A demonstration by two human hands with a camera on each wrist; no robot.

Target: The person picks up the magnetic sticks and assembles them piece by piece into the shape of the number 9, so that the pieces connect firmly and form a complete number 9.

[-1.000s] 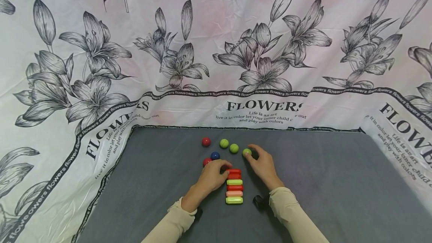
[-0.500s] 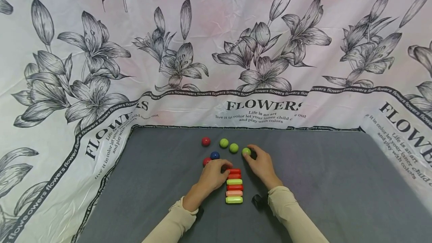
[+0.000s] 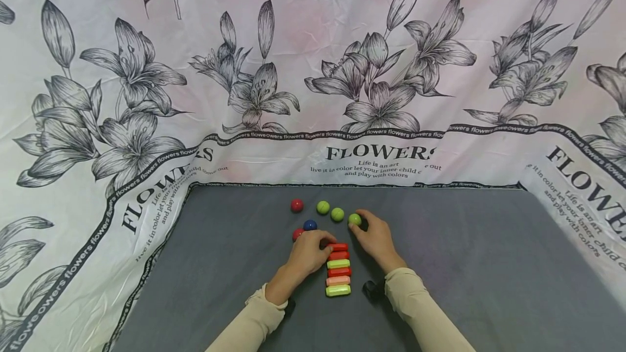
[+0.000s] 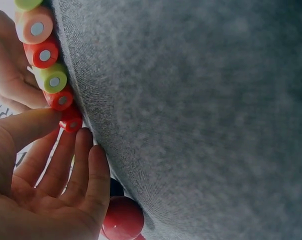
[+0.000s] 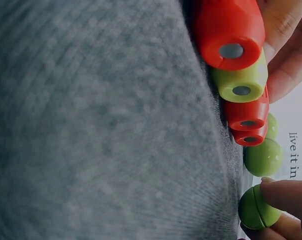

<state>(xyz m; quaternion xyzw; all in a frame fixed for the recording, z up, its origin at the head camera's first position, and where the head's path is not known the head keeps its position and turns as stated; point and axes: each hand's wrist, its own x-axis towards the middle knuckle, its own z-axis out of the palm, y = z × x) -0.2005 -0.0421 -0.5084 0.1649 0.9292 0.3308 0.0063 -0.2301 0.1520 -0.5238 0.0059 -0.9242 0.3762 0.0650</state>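
Note:
A row of short rods lies side by side: a far red rod (image 3: 339, 246), a second red rod (image 3: 339, 256), a yellow-green rod (image 3: 338, 264), another red rod (image 3: 339, 272), a peach rod (image 3: 338, 281) and a nearest yellow-green rod (image 3: 338, 290). Silver discs show in their ends in both wrist views. At the row's far end, my left hand (image 3: 308, 252) holds the far red rod between thumb and fingers. My right hand (image 3: 376, 239) pinches a grooved green ball (image 5: 253, 209) resting on the table, right of a second green ball (image 3: 337, 214).
Further left are a third green ball (image 3: 323, 207) and a red ball (image 3: 296, 205). A blue ball (image 3: 310, 225) and another red ball (image 4: 123, 218) sit beyond my left hand. Flower-printed cloth (image 3: 274, 162) borders the grey table (image 3: 489, 265) at the back and sides.
My right hand and the green ball it pinches have shifted slightly left, nearer the other green balls. My left hand stays at the far red rod.

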